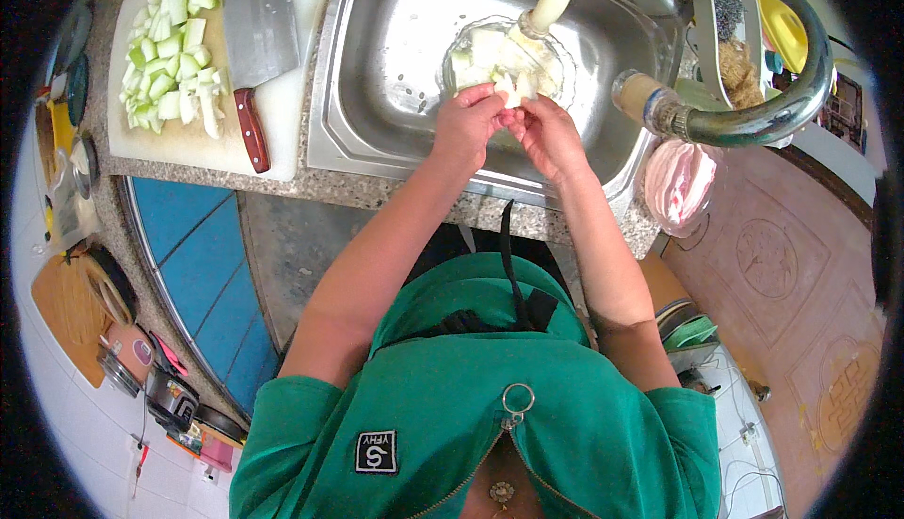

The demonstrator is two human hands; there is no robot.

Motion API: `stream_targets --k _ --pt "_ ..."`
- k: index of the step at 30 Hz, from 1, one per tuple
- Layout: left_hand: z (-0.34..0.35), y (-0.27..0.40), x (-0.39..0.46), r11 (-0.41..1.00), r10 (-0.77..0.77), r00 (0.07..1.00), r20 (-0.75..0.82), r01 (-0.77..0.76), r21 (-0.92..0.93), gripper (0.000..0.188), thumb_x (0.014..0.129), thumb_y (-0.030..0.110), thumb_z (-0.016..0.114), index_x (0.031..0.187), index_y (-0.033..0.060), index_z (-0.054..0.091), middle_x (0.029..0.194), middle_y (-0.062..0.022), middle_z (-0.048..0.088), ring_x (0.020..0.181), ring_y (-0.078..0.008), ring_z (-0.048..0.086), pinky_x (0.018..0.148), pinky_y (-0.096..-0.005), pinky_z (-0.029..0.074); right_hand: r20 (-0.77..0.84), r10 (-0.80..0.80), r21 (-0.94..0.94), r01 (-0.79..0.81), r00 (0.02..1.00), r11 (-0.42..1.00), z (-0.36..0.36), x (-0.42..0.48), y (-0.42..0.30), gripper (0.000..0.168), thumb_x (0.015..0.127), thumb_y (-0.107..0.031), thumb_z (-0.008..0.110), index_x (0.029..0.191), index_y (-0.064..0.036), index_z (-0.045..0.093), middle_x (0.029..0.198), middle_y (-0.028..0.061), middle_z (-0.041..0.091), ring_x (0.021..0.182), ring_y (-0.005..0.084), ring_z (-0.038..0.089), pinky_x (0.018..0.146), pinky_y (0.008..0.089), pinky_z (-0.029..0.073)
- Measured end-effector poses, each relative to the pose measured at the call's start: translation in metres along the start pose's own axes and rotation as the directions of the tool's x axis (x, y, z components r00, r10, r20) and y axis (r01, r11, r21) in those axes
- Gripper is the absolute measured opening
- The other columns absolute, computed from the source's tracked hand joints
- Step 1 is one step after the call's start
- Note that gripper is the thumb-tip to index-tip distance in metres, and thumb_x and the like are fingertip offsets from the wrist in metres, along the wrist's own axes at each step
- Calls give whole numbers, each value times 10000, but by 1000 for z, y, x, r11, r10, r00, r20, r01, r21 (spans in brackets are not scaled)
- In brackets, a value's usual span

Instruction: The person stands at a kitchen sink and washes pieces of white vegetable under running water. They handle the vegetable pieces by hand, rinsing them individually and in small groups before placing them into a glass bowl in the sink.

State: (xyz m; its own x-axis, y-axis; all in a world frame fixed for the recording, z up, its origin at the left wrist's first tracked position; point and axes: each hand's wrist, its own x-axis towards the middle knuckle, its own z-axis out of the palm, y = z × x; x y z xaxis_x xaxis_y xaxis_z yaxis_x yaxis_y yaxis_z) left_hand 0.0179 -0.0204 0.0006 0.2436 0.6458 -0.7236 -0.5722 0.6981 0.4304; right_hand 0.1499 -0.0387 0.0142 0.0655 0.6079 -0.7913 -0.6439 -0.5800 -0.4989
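Note:
My left hand [465, 122] and my right hand [553, 135] are together over the steel sink [378, 106]. Between their fingertips they hold a pale, whitish piece of vegetable [518, 89]. Just beyond and partly beneath them stands a clear glass bowl [452, 60] with pale green-white pieces [487, 46] in it. The hands cover the bowl's near side. Over the bowl hangs the end of a flexible tap spout [551, 7], its mouth close to the contents. A few dark specks [421, 105] lie on the sink floor.
On the left, a cutting board [275, 144] holds chopped light-green vegetable [166, 74] and a cleaver [261, 35] with a reddish wooden handle. A curved metal pipe [791, 113] arches over the sink's right side. Sliced meat [679, 183] lies by the right counter edge.

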Motion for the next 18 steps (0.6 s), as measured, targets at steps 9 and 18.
stream_targets --k 9,18 --pt "4 -8 -12 942 183 983 24 -183 283 230 861 26 619 1075 -54 597 920 -97 664 771 -177 647 760 -270 520 -62 -145 -395 110 987 912 0 5 4 91 871 -81 569 892 -2 529 686 55 590 540 104 548 472 209 431" --pt "0 -9 -10 999 48 996 -71 -49 -8 261 877 43 621 1095 -85 555 1019 -135 633 859 -203 639 803 -323 548 25 -110 -255 113 994 960 -6 7 10 243 819 -110 580 1004 47 588 722 31 575 579 87 509 497 215 396"
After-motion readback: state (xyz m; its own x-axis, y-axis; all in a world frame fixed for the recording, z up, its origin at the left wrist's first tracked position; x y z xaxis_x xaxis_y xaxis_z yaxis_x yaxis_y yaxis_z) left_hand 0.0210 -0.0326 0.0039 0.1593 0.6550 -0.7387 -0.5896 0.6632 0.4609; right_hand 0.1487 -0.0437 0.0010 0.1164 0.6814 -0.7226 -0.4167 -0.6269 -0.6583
